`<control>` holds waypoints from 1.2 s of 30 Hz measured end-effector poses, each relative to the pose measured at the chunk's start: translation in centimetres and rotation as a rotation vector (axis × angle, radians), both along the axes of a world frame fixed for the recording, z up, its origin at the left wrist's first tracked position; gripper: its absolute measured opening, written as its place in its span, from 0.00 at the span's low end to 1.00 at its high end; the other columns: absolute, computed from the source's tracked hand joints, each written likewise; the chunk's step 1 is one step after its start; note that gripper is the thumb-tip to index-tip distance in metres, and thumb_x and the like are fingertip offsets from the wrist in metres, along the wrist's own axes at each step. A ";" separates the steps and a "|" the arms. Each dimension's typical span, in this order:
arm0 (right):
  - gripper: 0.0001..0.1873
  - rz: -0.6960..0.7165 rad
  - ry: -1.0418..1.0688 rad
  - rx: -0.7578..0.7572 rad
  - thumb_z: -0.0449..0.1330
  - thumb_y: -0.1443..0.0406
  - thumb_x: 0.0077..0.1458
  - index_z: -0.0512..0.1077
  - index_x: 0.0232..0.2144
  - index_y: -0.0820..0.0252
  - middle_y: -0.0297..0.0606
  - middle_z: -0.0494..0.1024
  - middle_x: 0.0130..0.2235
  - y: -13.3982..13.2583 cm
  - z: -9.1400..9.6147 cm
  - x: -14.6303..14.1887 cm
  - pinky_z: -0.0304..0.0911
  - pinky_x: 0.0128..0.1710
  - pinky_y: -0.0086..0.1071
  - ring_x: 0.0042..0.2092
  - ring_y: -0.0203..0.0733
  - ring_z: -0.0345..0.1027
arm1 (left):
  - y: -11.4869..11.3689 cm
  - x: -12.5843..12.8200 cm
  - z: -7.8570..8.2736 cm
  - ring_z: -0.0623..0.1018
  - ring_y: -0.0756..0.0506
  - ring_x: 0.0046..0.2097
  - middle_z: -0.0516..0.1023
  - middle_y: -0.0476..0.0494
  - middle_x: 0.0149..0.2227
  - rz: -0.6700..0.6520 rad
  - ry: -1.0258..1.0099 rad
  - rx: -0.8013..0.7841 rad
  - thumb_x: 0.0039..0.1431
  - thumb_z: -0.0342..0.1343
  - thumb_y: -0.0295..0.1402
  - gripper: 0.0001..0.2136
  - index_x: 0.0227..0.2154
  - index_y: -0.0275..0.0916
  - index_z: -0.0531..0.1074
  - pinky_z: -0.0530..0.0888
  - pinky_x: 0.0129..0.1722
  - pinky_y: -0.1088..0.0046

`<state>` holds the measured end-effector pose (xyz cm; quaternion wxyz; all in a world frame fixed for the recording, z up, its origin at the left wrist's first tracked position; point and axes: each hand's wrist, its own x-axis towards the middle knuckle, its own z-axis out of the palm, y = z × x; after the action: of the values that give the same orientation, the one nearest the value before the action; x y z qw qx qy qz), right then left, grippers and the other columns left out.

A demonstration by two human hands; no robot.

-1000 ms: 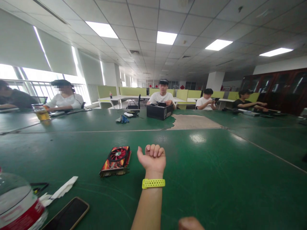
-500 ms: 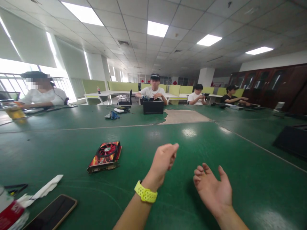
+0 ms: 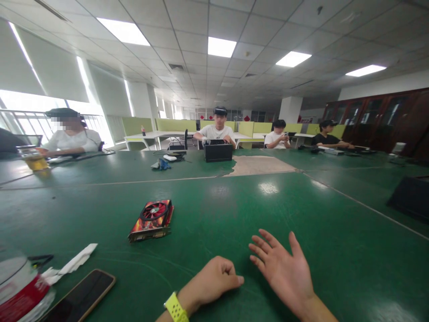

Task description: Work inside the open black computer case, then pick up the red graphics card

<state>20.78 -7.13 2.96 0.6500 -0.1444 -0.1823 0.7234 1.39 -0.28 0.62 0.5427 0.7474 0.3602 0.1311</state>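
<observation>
My left hand (image 3: 214, 279) is curled into a loose fist low in the middle of the view, thumb toward the right, with a yellow perforated watch strap (image 3: 175, 308) on its wrist. No object shows in it. To its right my right hand (image 3: 284, 270) is open, palm up, fingers spread, holding nothing. The two hands are apart, above the green tabletop (image 3: 214, 237). A graphics card (image 3: 152, 219) with a red and black fan lies flat on the table, left of and beyond my left hand, touched by neither hand.
At lower left are a phone (image 3: 78, 297), a crumpled white tissue (image 3: 75, 261) and a large bottle with a red label (image 3: 23, 290). A jar of yellow liquid (image 3: 33, 160) stands farther left. Several people sit across the table, one behind a black box (image 3: 218, 152). A dark object (image 3: 410, 199) sits at right.
My left hand has lowered toward me and turned, still curled. My right hand has shifted slightly left and its fingers have spread wider. The camera view has moved a little; the graphics card stays put.
</observation>
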 end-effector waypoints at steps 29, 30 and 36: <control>0.17 0.065 -0.046 0.118 0.52 0.60 0.56 0.66 0.18 0.59 0.30 0.61 0.20 -0.2 -0.9 -1.6 0.56 0.31 0.35 0.24 0.36 0.56 | 0.0 -0.1 -0.1 0.54 0.54 0.21 0.56 0.57 0.17 -0.002 0.001 0.017 0.52 0.54 0.46 0.17 0.19 0.38 0.62 0.52 0.20 0.76; 0.17 0.065 -0.047 0.120 0.52 0.60 0.56 0.66 0.18 0.59 0.30 0.61 0.20 -0.1 -1.0 -1.6 0.56 0.31 0.35 0.24 0.36 0.57 | 0.0 -0.1 -0.1 0.55 0.54 0.21 0.56 0.57 0.17 0.001 0.000 0.011 0.51 0.55 0.46 0.17 0.19 0.38 0.62 0.52 0.20 0.76; 0.16 0.022 -0.201 0.127 0.51 0.59 0.56 0.67 0.20 0.59 0.33 0.68 0.24 0.1 -1.8 -1.5 0.57 0.28 0.33 0.27 0.40 0.65 | -1.5 0.6 2.0 0.53 0.54 0.20 0.54 0.58 0.15 0.069 0.007 0.086 0.49 0.57 0.40 0.11 0.25 0.36 0.72 0.48 0.19 0.75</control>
<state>19.25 -7.04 1.16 0.6283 -0.1728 -0.2935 0.6995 1.94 -1.82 2.63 0.5039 0.7576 0.3816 0.1627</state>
